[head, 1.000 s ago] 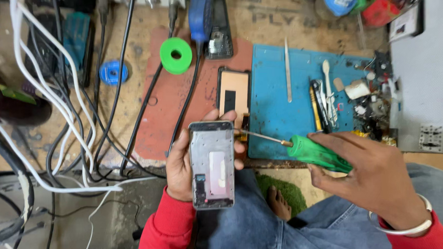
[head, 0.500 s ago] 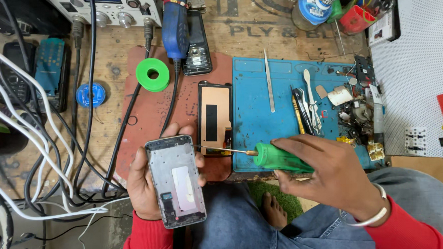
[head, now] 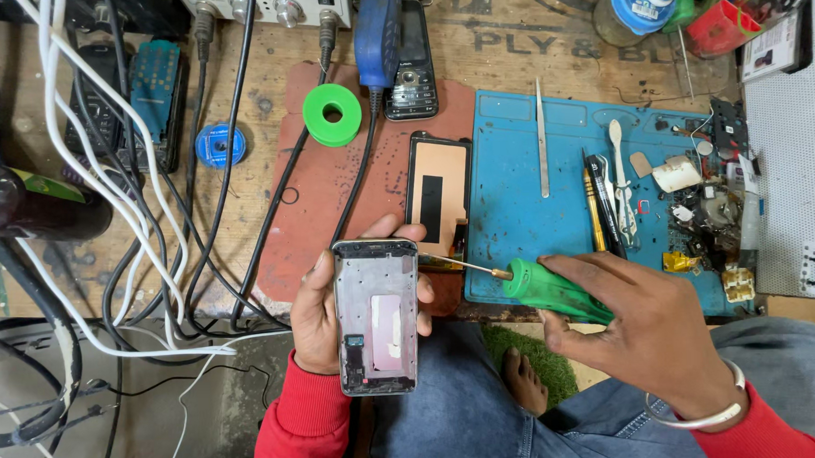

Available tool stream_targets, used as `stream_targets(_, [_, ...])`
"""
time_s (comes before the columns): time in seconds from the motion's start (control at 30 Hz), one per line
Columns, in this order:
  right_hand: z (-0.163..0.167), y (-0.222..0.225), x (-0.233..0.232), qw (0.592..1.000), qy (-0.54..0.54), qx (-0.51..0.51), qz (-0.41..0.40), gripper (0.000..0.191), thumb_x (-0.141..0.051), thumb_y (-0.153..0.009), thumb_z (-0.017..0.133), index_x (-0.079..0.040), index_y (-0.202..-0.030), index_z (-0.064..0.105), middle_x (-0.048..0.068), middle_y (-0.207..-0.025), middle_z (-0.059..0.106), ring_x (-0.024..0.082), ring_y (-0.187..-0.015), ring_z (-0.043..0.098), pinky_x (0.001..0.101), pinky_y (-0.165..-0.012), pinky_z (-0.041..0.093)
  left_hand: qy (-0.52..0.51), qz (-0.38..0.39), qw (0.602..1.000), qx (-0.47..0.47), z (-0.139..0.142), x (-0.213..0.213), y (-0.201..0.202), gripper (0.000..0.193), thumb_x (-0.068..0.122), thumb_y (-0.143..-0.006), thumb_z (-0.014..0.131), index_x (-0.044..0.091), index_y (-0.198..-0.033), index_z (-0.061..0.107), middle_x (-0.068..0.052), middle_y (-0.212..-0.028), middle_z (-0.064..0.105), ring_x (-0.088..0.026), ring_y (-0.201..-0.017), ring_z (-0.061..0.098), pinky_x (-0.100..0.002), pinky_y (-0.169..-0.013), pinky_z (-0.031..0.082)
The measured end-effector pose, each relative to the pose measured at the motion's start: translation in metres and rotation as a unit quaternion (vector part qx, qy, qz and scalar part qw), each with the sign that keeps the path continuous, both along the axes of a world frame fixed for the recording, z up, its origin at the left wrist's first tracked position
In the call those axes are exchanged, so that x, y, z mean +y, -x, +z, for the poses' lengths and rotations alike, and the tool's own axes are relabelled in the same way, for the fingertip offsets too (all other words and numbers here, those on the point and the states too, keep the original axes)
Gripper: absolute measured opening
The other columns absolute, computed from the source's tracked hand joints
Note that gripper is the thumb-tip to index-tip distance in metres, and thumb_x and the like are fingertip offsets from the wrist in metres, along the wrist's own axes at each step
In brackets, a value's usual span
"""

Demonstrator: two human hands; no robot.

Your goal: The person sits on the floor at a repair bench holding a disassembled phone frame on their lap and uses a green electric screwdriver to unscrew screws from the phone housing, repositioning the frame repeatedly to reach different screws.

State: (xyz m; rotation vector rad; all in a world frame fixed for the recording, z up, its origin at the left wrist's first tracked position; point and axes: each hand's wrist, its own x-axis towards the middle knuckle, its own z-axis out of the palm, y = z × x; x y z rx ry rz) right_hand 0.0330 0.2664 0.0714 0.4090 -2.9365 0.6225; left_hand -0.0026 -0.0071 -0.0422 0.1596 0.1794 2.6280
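**Op:** Hands first. Left hand (head: pixel 325 318) is wrapped around an opened phone frame (head: pixel 377 316), thumb on one long edge, fingertips over the other, inner side facing up. Right hand (head: pixel 650 333) is closed round the green handle of a screwdriver (head: pixel 541 290).

**Obs:** Change against the half-second-earlier view?

**Op:** Logged: the frame sits about as it did relative to the left hand, held above the lap at the near edge of the desk (head: pixel 509 40). The screwdriver tip now lies at the frame's top right corner, by the left fingertips; earlier it pointed a little short of it. I read that as the tip being brought onto a fixing at that corner, though I cannot see a screw head at this size.

**Obs:** Contact?

**Op:** Tip touching or just beside the frame edge; cannot tell which.

**Obs:** Surroundings?

**Op:** A detached phone panel (head: pixel 438 196) lies straddling the red mat (head: pixel 335 222) and the blue mat (head: pixel 515 216), just beyond the frame. Tweezers (head: pixel 541 138) rest on the blue mat. A green tape roll (head: pixel 332 115) sits on the red mat, near a keypad phone (head: pixel 412 66).
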Motion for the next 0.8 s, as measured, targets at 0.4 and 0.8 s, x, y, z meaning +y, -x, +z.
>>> stream_targets(0.4, [0.0028, -0.0050, -0.0013, 0.999, -0.005, 0.002, -0.041, 0.050, -0.026, -0.066, 0.087, -0.011, -0.113, 0.075, 0.008, -0.098, 0.075, 0.022, -0.068, 0.070, 0.0318, -0.060, 0.056, 0.005, -0.015, 1.000, -0.012, 0.0001, -0.0006, -0.0009, 0.072, 0.044, -0.110, 0.041, -0.003, -0.164, 0.029, -0.026, -0.157, 0.044, -0.043, -0.110, 0.063, -0.053, -0.082, 0.062])
stream_targets(0.8, [0.0051, -0.0059, 0.0016, 0.999, -0.022, 0.013, -0.047, 0.053, -0.031, -0.064, 0.089, -0.013, -0.112, 0.076, 0.008, -0.097, 0.075, 0.024, -0.070, 0.071, 0.0325, -0.060, 0.056, 0.020, -0.030, 0.999, -0.007, 0.0001, -0.0022, 0.0000, 0.070, 0.042, -0.111, 0.043, -0.005, -0.162, 0.031, -0.028, -0.157, 0.043, -0.043, -0.109, 0.064, -0.053, -0.081, 0.062])
